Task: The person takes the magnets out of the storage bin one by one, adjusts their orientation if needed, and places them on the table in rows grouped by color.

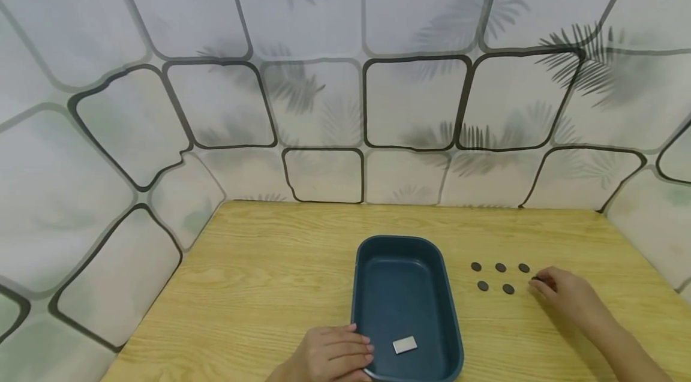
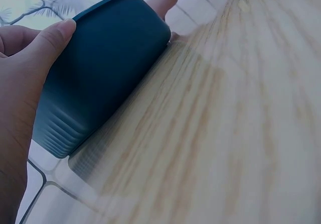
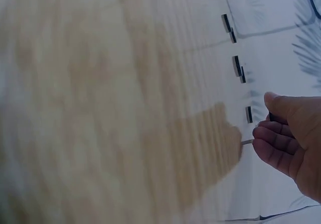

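A deep blue rectangular tray (image 1: 452, 310) sits on the wooden table. My left hand (image 1: 337, 353) holds its near left rim, fingers lying over the edge and thumb against the outer wall, as the left wrist view shows. Inside the tray, toward the near end, lies a small whitish rectangular block (image 1: 405, 344). To the right of the tray, my right hand (image 1: 567, 297) pinches a small dark disc (image 3: 271, 117) between thumb and fingers, low over the table. Most of that disc is hidden by the fingertips. Several similar dark discs (image 1: 501, 267) lie flat in two short rows between tray and hand.
The light wood table (image 1: 259, 286) reaches back to a wall covering (image 1: 324, 100) with a stone-and-leaf pattern. The same covering stands along the left and right sides.
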{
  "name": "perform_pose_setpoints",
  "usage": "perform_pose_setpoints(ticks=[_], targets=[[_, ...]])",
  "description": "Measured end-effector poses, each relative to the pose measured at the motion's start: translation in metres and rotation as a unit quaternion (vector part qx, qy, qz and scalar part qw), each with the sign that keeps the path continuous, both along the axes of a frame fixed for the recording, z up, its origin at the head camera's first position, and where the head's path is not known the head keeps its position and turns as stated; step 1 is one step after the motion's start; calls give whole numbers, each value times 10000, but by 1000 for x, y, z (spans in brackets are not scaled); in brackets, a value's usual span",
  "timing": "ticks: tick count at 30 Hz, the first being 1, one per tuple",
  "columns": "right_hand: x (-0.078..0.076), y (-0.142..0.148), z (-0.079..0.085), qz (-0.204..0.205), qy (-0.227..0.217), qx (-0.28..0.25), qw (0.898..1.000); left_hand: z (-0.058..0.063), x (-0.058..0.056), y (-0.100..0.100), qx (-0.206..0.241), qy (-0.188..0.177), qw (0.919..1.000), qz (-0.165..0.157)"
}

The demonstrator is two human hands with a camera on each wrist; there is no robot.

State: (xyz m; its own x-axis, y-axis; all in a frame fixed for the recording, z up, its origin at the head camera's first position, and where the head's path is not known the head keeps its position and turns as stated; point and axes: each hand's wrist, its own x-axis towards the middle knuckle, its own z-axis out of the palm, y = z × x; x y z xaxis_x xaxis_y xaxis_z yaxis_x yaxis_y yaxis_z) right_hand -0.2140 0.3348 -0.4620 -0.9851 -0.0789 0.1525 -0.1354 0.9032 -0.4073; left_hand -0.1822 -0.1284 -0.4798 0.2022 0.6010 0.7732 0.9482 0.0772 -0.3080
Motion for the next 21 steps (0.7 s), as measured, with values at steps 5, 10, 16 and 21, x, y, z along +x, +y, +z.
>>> perform_pose_setpoints(ticks=[5,10,16,21], targets=[[0,4,-8,-4,-89,1,10000,2,0,0,38,29,10000,-23],[0,3,-10,-1,-55,80,10000,3,0,1,87,67,9999,-52],[-2,1,-12,-20,46,205,9998,3,0,1,119,100,9999,-31],[-2,0,-12,39,-1,213,9998,4,0,1,162,116,9998,-50]])
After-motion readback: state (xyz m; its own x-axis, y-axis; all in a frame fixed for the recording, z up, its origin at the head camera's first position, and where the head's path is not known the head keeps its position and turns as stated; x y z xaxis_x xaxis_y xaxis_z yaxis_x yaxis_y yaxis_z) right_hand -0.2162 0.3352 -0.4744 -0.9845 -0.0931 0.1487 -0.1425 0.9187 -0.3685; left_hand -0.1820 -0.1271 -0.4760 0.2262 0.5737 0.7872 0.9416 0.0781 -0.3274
